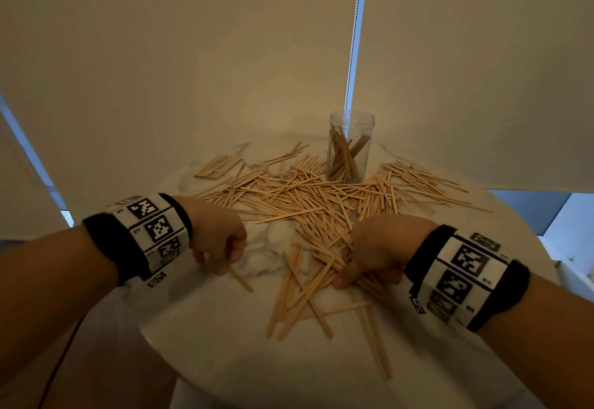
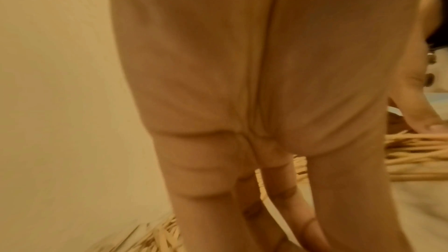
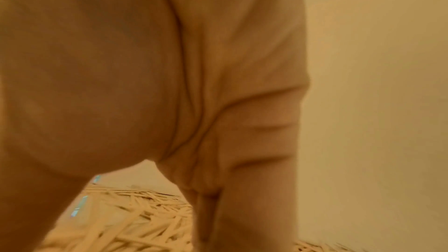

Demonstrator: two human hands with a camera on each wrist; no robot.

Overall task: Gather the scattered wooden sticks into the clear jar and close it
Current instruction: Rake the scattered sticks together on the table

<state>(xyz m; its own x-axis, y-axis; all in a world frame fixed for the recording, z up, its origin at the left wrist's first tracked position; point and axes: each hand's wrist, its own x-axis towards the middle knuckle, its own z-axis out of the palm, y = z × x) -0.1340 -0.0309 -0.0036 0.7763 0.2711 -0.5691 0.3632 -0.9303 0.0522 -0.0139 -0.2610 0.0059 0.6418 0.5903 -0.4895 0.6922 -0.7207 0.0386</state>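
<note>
Wooden sticks (image 1: 305, 196) lie strewn across the round marble table (image 1: 244, 367). The clear jar (image 1: 351, 151) stands upright and lidless at the back, with several sticks inside. My left hand (image 1: 226, 264) reaches down at the left of the pile, its fingertips pinching one end of a lone stick (image 1: 241, 280). My right hand (image 1: 348, 278) is dug into the near part of the pile, fingers curled round a bunch of sticks (image 1: 321, 280). Both wrist views are blurred: the left hand (image 2: 286, 233) points its fingers down at the table, and the right hand (image 3: 218, 217) sits over sticks (image 3: 135, 223). No lid is in view.
Pale roller blinds (image 1: 193, 55) hang close behind the table, with a bead chain (image 1: 355, 39) directly above the jar. Loose sticks (image 1: 376, 341) reach toward the table's near edge. A flat bundle of sticks (image 1: 218, 166) lies at the back left.
</note>
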